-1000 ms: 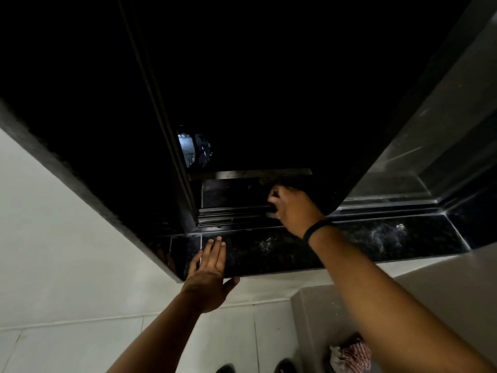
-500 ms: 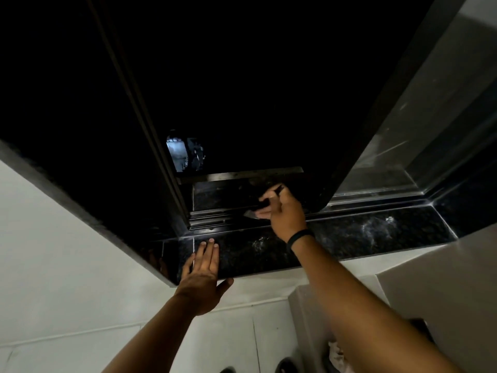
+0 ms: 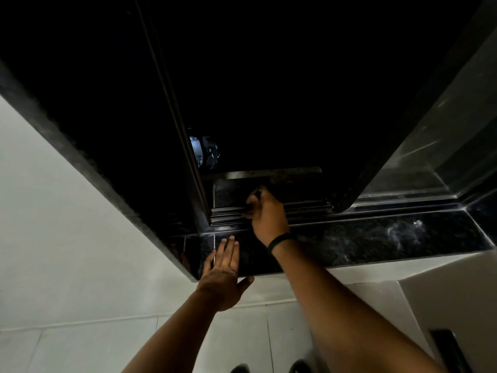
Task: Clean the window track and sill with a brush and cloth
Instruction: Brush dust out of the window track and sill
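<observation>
The right hand [image 3: 269,214] hides most of a dark tool over the window track [image 3: 228,211]; what kind cannot be told. Beyond the opening all is black. Shoe tips [image 3: 269,368] are cut off at the near edge.

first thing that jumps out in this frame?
The right hand, with a black wristband, reaches into the window track at centre, closed around a thin dark tool that is hard to make out. The left hand lies flat, fingers together, on the glossy black stone sill at its left end. Above them everything is near-black apart from a small lit patch beyond the frame.
</observation>
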